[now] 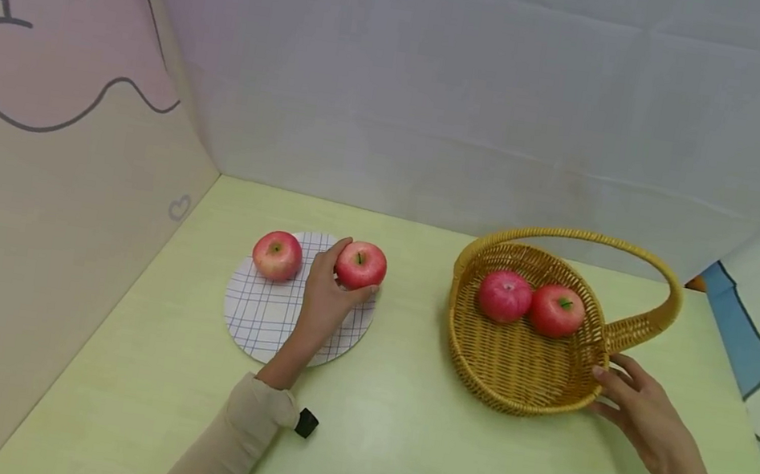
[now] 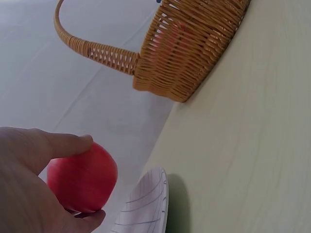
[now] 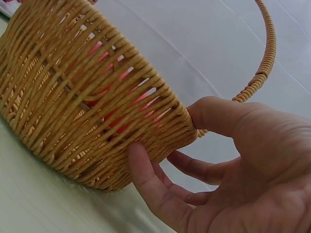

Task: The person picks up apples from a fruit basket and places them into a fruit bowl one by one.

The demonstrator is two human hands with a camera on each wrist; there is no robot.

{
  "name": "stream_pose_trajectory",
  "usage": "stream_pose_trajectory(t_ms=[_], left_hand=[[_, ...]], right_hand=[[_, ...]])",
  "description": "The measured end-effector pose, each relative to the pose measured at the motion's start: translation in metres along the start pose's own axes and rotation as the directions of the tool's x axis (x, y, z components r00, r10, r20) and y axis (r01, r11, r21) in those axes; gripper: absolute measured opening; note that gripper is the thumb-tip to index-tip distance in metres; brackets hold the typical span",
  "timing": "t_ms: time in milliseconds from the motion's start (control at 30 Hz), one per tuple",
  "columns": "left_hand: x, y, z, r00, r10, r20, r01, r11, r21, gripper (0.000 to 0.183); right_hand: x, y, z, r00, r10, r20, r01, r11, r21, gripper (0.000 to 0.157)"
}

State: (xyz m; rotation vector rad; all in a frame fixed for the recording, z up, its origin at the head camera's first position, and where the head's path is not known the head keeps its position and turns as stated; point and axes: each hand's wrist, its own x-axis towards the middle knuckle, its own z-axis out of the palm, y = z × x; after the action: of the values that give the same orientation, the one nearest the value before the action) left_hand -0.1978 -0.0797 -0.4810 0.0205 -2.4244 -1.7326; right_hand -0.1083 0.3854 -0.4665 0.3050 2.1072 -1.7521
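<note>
My left hand [image 1: 326, 298] pinches a red apple [image 1: 363, 266] between thumb and fingers, over the right side of a round white plate [image 1: 267, 314] with blue grid lines. In the left wrist view that apple [image 2: 83, 178] appears raised off the plate. Another apple [image 1: 278, 256] rests on the plate's left side. My right hand [image 1: 650, 417] holds the right side of a brown wicker basket [image 1: 514, 369], thumb at the rim and fingers against the outer wall in the right wrist view. Inside the basket sit a pinkish apple [image 1: 504, 296] and a red apple [image 1: 557, 310], side by side.
The basket's arched handle [image 1: 591, 237] rises over its far side and leans right. A pale yellow-green table [image 1: 389, 433] lies beneath everything. A whitish wall covering [image 1: 443, 100] closes the back, and printed cartoon panels [image 1: 49, 207] stand at both sides.
</note>
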Motion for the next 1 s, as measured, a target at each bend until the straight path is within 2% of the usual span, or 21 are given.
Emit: stream_pose_trajectory(t_ms=[200, 500, 800, 1000], left_hand=[[0.006, -0.012, -0.006, 0.999, -0.011, -0.036, 0.012, 1.0, 0.023, 0.086], [0.011, -0.025, -0.013, 0.998, -0.045, -0.037, 0.048, 0.994, 0.1, 0.088], [0.014, -0.028, -0.016, 0.998, -0.045, -0.049, 0.05, 0.991, 0.12, 0.086], [0.014, -0.023, -0.017, 0.995, -0.102, -0.016, 0.104, 0.98, 0.171, 0.09]], right_hand=[[-0.001, 0.002, -0.001, 1.0, -0.017, 0.013, 0.017, 0.999, 0.052, 0.073], [0.0, 0.002, -0.003, 1.0, -0.021, 0.022, 0.019, 0.997, 0.069, 0.069], [0.002, 0.001, -0.003, 1.0, 0.005, 0.012, -0.005, 1.0, 0.012, 0.077], [0.002, 0.001, -0.002, 1.0, 0.01, 0.013, -0.01, 1.0, 0.014, 0.077]])
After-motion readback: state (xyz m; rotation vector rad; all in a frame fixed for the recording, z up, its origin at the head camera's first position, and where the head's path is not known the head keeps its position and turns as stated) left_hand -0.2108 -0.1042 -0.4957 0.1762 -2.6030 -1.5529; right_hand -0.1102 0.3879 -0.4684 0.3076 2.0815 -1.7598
